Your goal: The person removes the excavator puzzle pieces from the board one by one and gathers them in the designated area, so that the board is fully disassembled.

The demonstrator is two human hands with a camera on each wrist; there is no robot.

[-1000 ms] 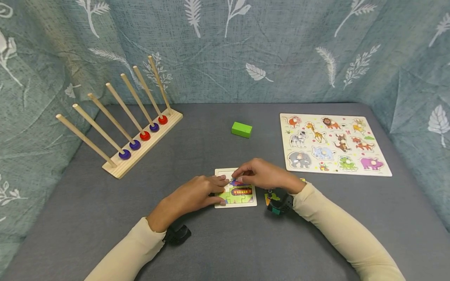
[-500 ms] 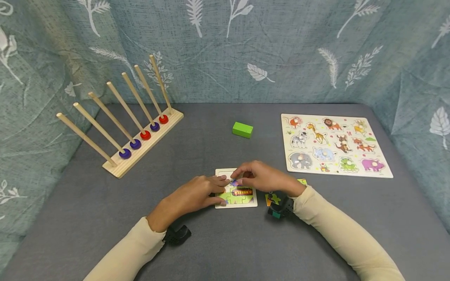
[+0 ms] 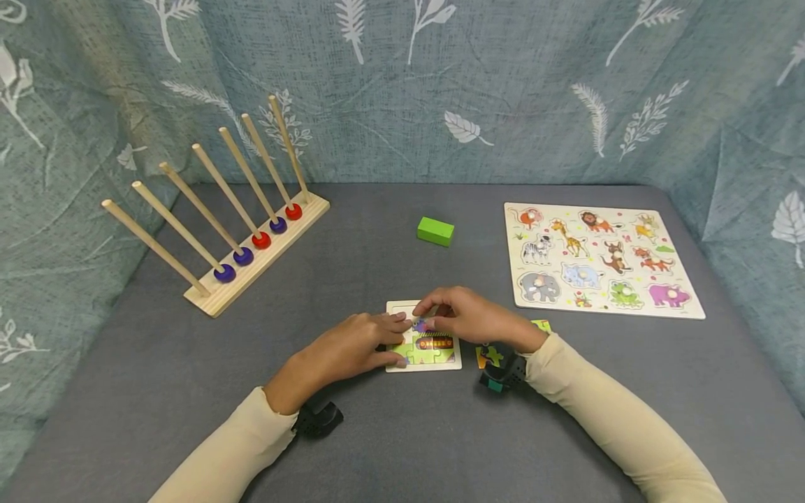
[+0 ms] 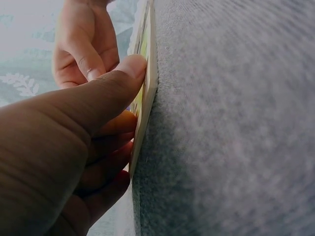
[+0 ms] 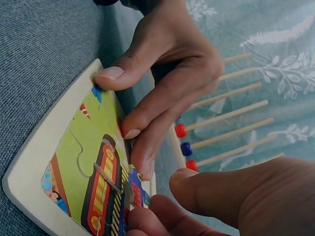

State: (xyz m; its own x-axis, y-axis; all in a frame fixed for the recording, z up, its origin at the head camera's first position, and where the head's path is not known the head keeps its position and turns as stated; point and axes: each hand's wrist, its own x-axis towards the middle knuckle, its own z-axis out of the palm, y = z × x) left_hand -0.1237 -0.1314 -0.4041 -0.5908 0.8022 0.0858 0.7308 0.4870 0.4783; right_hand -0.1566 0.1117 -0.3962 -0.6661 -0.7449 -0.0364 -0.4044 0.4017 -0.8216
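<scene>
Steadying a small wooden puzzle frame (image 5: 39, 152) at the table's (image 3: 390, 440) middle, well in from every edge: left hand (image 3: 352, 342) lies relaxed along the frame's left side, gripping nothing, thumb on its near-left corner, fingertips on the picture; probably a brace against sliding. Right hand (image 3: 465, 312) comes in from the other side, fingers bent down at a blue-and-red puzzle piece (image 5: 138, 189) in the far half of the frame; cannot tell whether it is pinched or only touched. Approach from opposite sides likely leaves each hand room. Loose pieces (image 3: 490, 355) lie on the table just right of the frame, partly under the right wrist, presumably for short reach. Other toys sit farther out, perhaps to free working space: peg rack (image 3: 214, 297) slanting towards the far-left corner, five discs at the peg bases, both end pegs bare; green block (image 3: 435, 231) near the middle of the far edge; animal board (image 3: 512, 269) towards the far-right corner, pieces seated. Brands, labels, lettering: none legible anywhere.
</scene>
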